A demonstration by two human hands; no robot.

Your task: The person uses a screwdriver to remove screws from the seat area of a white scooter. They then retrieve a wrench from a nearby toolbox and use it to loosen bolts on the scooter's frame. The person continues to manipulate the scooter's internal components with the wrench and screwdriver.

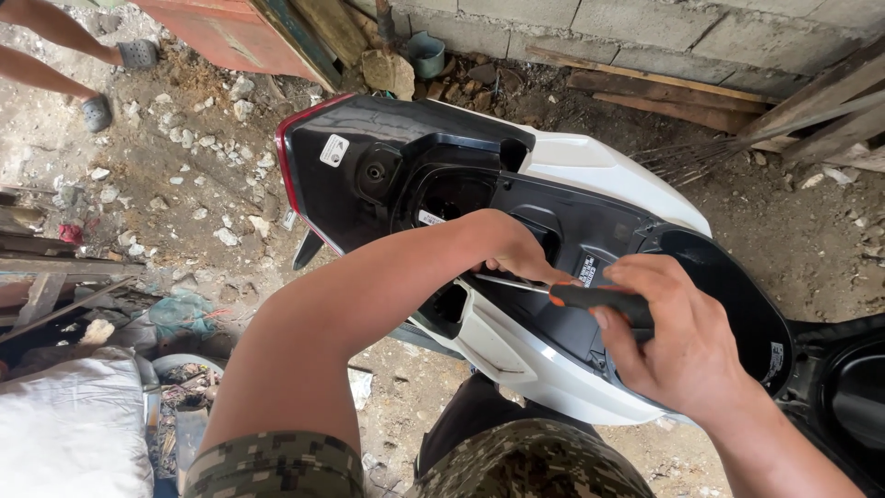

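1. A person's right hand [687,346] is closed around the black-and-orange handle of a screwdriver [576,295], its metal shaft pointing left toward the left hand.
2. The left hand [516,249] reaches down into the open black compartment of a white scooter body [599,171]; its fingers are hidden, so its grip cannot be told.
3. The scooter stands on a dirt floor [184,175] strewn with stones, beside a block wall [645,28].
4. Another person's sandalled feet [115,83] show at the upper left.
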